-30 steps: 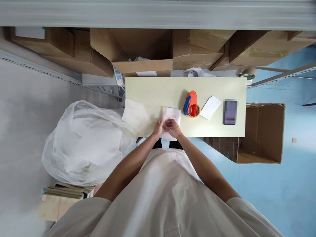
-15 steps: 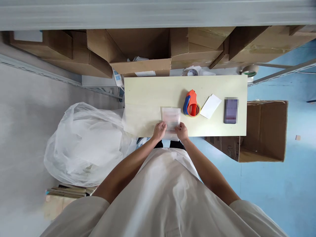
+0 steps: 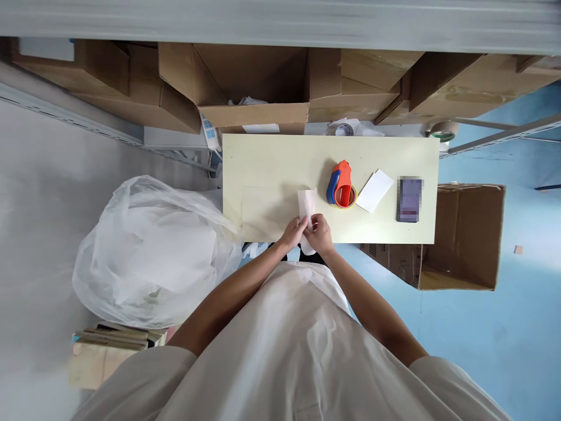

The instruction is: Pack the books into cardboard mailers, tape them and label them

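Observation:
My left hand (image 3: pixel 293 234) and my right hand (image 3: pixel 321 235) are close together at the table's near edge. Between them is a white wrapped packet (image 3: pixel 307 203) with a pinkish tint, seen as a narrow upright strip. Both hands have their fingers closed on its sides, and its lower end sticks out below them. What lies inside the wrapping is hidden. A thin translucent sheet (image 3: pixel 263 210) is spread on the table to the left. Right of the packet stands an orange and blue tape dispenser (image 3: pixel 342 184) with a roll of tape in it.
On the pale table (image 3: pixel 272 158) lie a white card stack (image 3: pixel 375 190) and a phone (image 3: pixel 409 200). Cardboard boxes (image 3: pixel 254 114) line the shelf behind. A clear plastic bag (image 3: pixel 153 251) of white sheets sits left, an open carton (image 3: pixel 460 237) right.
The packet has gone from a broad flat shape to a narrow strip between my hands. My hands have come closer together, the left one moving right. The translucent sheet's left edge has shifted right.

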Demonstrator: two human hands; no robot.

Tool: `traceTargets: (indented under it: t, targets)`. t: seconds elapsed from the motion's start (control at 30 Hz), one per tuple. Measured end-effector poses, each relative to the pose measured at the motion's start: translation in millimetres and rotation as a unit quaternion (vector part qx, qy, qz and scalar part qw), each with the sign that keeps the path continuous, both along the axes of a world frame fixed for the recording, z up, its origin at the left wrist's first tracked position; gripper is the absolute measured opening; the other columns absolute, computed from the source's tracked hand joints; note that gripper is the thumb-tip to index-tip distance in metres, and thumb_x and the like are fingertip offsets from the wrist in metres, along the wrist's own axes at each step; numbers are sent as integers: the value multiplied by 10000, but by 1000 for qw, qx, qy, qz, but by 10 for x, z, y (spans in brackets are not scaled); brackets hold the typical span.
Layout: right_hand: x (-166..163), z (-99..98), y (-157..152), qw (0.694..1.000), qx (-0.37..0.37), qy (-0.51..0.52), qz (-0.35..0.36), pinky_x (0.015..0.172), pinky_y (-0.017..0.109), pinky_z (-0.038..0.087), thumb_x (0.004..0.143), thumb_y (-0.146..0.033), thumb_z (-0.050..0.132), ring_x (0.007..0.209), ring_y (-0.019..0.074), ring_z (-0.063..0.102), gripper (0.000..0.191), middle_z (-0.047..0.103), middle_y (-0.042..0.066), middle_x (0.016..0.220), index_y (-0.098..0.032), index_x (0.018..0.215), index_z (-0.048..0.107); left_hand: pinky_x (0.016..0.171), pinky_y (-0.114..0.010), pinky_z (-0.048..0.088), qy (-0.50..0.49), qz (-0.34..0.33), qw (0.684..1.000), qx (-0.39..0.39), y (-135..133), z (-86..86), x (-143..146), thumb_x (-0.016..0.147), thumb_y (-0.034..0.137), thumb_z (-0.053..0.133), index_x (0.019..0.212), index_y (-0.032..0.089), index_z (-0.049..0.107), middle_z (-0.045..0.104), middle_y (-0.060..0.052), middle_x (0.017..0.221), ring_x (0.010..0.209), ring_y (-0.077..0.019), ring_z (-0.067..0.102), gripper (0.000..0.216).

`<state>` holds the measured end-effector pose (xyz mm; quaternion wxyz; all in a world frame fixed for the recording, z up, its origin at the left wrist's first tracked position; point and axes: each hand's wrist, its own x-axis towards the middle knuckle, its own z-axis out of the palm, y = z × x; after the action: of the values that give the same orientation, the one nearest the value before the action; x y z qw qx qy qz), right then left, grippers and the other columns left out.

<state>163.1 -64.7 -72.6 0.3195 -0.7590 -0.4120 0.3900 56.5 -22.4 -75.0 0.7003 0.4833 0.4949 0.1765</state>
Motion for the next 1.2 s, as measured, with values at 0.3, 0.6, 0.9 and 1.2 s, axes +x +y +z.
traceTargets:
  t: [0.3, 0.6, 0.9, 1.2]
  targets:
    - [-303, -262, 13, 995, -41, 67, 63, 801, 395, 518, 645, -281, 667, 895, 210, 581, 411, 532, 110, 1079, -199, 1029, 548, 840, -344, 489, 102, 141, 983, -52, 131, -197, -430, 816, 390, 541, 1039, 165, 583, 665, -103, 1065, 971, -228, 634, 319]
    - [139, -310, -151, 992, -97, 54, -54, 774, 396, 514, 689, -262, 575, 833, 197, 603, 416, 604, 99, 1014, -181, 1095, 527, 940, -349, 414, 229, 57, 972, 1, 7, -243, -538, 785, 407, 590, 1160, 140, 570, 552, -159, 1252, 1121, -259, 555, 461]
    - [283, -190, -73, 970, -65, 201, -123, 654, 311, 500, 634, -308, 633, 680, 128, 548, 381, 586, 8, 866, -197, 985, 537, 889, -331, 452, 55, 124, 987, -84, -24, -279, -265, 787, 446, 589, 1188, 189, 548, 593, -112, 1218, 1114, -235, 558, 478]
    - [140, 48, 160, 987, -53, 151, 7, 565, 263, 471, 633, -265, 609, 606, 92, 488, 345, 542, -21, 878, -224, 946, 471, 788, -326, 495, -57, 107, 979, -161, 104, -165, -123, 812, 651, 433, 1040, 164, 625, 673, -93, 1036, 990, -232, 611, 572]
